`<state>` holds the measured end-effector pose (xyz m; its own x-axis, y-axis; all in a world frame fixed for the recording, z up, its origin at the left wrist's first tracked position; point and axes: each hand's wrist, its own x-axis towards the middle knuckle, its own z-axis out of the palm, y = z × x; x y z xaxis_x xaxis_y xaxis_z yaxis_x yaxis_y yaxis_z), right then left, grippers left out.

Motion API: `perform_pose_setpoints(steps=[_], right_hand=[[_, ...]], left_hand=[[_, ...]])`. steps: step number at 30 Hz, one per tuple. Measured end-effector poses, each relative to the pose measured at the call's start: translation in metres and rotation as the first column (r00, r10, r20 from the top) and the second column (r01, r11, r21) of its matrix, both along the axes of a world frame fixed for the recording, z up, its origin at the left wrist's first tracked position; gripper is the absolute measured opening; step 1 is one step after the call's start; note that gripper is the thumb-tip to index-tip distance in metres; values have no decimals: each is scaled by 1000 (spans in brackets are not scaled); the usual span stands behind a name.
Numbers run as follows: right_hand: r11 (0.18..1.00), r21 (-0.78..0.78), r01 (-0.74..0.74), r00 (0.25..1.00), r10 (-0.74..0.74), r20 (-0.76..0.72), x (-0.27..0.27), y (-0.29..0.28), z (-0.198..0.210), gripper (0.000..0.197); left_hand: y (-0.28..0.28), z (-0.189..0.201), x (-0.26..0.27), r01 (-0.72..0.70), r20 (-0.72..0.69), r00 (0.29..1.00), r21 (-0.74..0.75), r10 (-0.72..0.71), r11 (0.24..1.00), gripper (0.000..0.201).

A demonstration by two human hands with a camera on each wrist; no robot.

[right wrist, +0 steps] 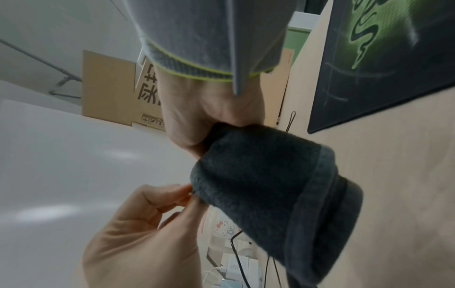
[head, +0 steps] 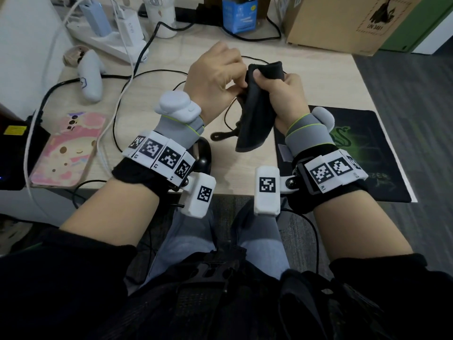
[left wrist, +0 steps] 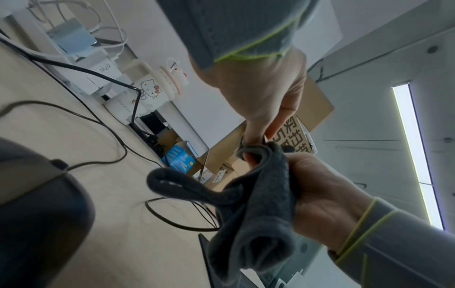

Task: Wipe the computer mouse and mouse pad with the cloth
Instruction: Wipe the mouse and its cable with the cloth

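Observation:
Above the desk's middle, my right hand (head: 278,93) grips a dark grey cloth (head: 255,116) in its fist, and the cloth hangs down folded. My left hand (head: 220,74) pinches the cloth's upper edge between thumb and fingertips (left wrist: 253,142). The right wrist view shows the same pinch on the cloth (right wrist: 270,185) by my left hand (right wrist: 152,230). The black wired mouse (head: 203,155) lies on the desk, mostly hidden under my left wrist, and looms at the lower left as a mouse (left wrist: 37,204). The black mouse pad (head: 360,143) with a green logo lies bare at the right.
A phone in a pink case (head: 63,153) lies at the left front edge. A white controller (head: 89,77), a power strip with chargers (head: 110,38), a white mug (head: 160,18), a blue box (head: 239,14) and a cardboard box (head: 343,23) line the back. Cables loop across the desk.

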<state>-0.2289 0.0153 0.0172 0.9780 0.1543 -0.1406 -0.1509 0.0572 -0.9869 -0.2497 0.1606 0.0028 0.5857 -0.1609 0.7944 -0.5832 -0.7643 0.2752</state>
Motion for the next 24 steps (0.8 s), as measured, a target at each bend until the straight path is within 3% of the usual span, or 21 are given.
perform_pose_setpoints(steps=[4,6,9,13,15,19,24], right_hand=[[999,53,8,1000,-8,-6,2,-4,-2,12],[991,98,-92,996,92,0,-1,-9,0,12],[977,18,-214,977,213,25,-4,-12,3,17],[988,-134,-71,988,88,125,0,-3,1,6],[989,-148,23,991,-4,131,1,1,0,11],[988,-92,127,989,-120,86,2,4,-4,19],[958,113,262,964,-265,12,5,-11,-6,6]], left_hand=[[4,-1,-1,-12,67,998,40,9,999,38],[6,-2,0,-16,60,998,48,13,999,36],[6,-3,-1,-46,40,998,68,43,997,28],[-1,-8,-3,-59,63,997,79,54,995,27],[-5,-8,-2,-59,99,994,80,51,995,31],[-4,-8,-3,-90,139,987,68,80,994,37],[0,-17,-5,-135,182,976,55,123,989,34]])
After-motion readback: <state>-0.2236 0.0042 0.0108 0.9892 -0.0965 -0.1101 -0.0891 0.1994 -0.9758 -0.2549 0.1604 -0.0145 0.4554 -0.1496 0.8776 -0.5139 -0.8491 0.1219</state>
